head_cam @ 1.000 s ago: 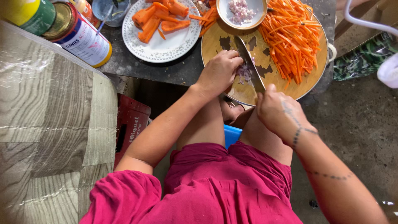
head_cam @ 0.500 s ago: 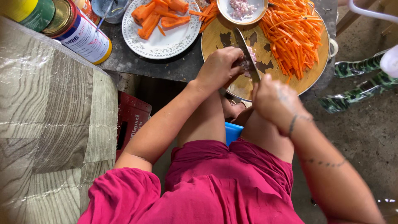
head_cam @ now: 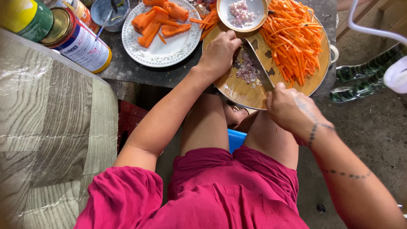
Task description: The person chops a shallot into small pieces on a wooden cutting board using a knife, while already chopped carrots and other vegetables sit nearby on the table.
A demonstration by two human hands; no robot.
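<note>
From the head camera I look straight down at a round wooden cutting board (head_cam: 250, 91), and I place everything else from it. The board sits at the near edge of a dark, scuffed tabletop (head_cam: 127, 65). On the board's middle lies a small heap of minced pinkish shallot (head_cam: 248, 72). My right hand (head_cam: 288, 108), at the board's near rim, is clenched around the handle of a knife (head_cam: 258, 63), whose blade runs up across the board just right of the heap. My left hand (head_cam: 218, 53) rests on the board's left side, fingers curled in a loose fist, knuckles beside the blade's far end; I cannot tell whether it pins anything beneath it. Along the board's right half spreads a pile of carrot matchsticks (head_cam: 292, 38). At its far rim stands a small bowl (head_cam: 242, 12) holding more mince. Left of the board is a white patterned plate (head_cam: 163, 48) with carrot chunks (head_cam: 159, 21), and further left lie two tins (head_cam: 74, 38) on their sides. Below the board are my knees and magenta clothing (head_cam: 212, 195). Right of it, bare grey concrete floor (head_cam: 373, 127); far left, a wood-grain sheet under plastic film (head_cam: 51, 135).
</note>
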